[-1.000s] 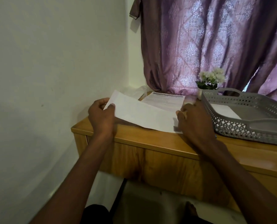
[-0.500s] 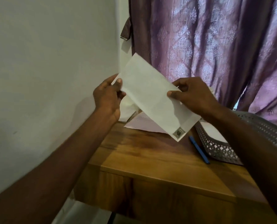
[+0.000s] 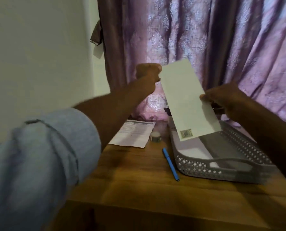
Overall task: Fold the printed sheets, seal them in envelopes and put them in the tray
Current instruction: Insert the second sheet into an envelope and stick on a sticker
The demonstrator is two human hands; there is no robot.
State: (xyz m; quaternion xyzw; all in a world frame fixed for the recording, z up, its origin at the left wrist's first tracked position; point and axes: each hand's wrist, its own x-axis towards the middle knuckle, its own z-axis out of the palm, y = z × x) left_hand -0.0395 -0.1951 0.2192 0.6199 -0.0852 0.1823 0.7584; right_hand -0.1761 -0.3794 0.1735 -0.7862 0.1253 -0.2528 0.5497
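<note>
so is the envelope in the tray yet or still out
Out. Both hands, left hand and right hand, hold the envelope tilted in the air above the grey tray.

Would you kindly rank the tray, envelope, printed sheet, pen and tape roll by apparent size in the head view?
1. tray
2. envelope, though held nearer the camera
3. printed sheet
4. pen
5. tape roll
</note>
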